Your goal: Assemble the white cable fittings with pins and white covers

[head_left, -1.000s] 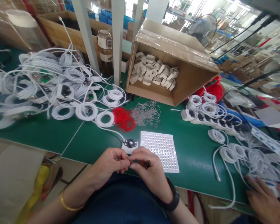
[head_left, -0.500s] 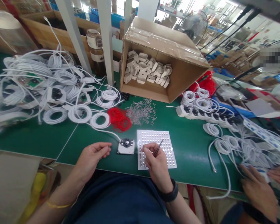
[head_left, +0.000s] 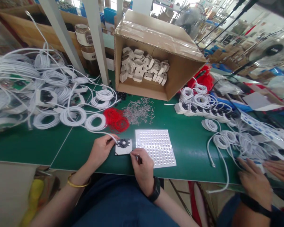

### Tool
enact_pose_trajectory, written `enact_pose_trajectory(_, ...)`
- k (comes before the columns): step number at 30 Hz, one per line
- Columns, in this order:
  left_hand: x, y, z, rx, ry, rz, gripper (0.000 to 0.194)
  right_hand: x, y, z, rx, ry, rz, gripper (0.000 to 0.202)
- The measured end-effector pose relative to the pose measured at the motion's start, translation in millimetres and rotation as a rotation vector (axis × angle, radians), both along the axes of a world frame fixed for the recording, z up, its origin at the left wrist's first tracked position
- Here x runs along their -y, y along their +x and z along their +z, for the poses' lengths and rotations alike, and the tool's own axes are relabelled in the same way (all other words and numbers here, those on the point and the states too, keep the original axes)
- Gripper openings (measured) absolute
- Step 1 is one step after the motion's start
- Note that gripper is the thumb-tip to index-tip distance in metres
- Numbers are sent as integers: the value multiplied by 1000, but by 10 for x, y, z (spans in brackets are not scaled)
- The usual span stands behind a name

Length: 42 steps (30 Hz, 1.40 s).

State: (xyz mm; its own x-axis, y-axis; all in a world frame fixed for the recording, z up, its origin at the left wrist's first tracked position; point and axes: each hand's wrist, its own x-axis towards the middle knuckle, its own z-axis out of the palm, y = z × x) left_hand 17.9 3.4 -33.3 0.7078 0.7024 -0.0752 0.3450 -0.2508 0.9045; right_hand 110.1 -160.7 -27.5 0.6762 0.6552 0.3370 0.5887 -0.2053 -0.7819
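Note:
A flat white housing [head_left: 123, 150] with a black mount on top lies on the green table, a white cable [head_left: 106, 134] running from its upper left corner. My left hand [head_left: 101, 151] is closed at the housing's left edge, thumb and fingers gripping it beside the cable entry. My right hand [head_left: 142, 165] is closed, with thumb and forefinger pinched at the housing's lower right corner; anything tiny between those tips is hidden. A slim dark tool [head_left: 139, 158], like tweezers, is tucked in the same hand. Right of the housing lies a white sheet [head_left: 167, 148] with rows of small shiny round pads.
Behind are red rings [head_left: 117, 119], a heap of screws [head_left: 139, 110] and a cardboard box [head_left: 161, 37] of white parts. Coiled white cables [head_left: 73, 116] crowd the left. At right are a row of white units [head_left: 198, 110] and a co-worker's hands [head_left: 255, 179].
My right hand has moved left from the sheet of pads to the housing's corner. My left hand has moved right onto the housing's edge. The head view has shifted slightly.

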Motion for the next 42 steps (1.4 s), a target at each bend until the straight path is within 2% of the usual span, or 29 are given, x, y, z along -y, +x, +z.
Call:
enact_pose_trajectory(4,6,-74,-16,-12,371,-88,21,5,32,5,32,-81,5,13)
enact_pose_trajectory(8,12,-146,-61,59,697,-182,22,49,66,-10,207,-149,120,19)
enact_pose_trajectory(11,30,-188,-73,105,887,-241,26,157,61,-43,320,-164,152,29)
enact_pose_trajectory(13,63,-212,-73,110,941,-244,30,250,36,-55,343,-181,202,37)
enact_pose_trajectory(16,117,-248,-85,119,933,-222,31,335,46,-26,272,-219,284,39)
enact_pose_trajectory(18,125,-260,-108,117,920,-223,28,310,170,25,154,-210,270,33)
enact_pose_trajectory(20,102,-247,-134,103,903,-224,26,213,429,86,51,-238,136,26)
enact_pose_trajectory(23,36,-200,-138,71,843,-232,28,-16,982,147,8,-416,-170,20)
enact_pose_trajectory(25,12,-194,-110,51,805,-288,34,-170,1324,149,18,-483,-235,18)
enact_pose_trajectory(28,58,-256,-65,-38,761,-379,54,-347,1623,95,39,-539,-215,11)
enact_pose_trajectory(30,137,-307,-66,-113,727,-385,68,-416,1693,44,50,-578,-178,5)
enact_pose_trajectory(32,220,-314,-96,-149,690,-332,76,-447,1719,7,64,-609,-134,5)
enact_pose_trajectory(34,276,-268,-143,-149,657,-265,73,-449,1743,-7,79,-628,-99,6)
enact_pose_trajectory(38,289,-132,-228,-113,641,-175,52,-434,1794,16,98,-625,-71,7)
enact_pose_trajectory(42,283,-70,-251,-102,659,-101,54,-492,1748,31,120,-600,-72,12)
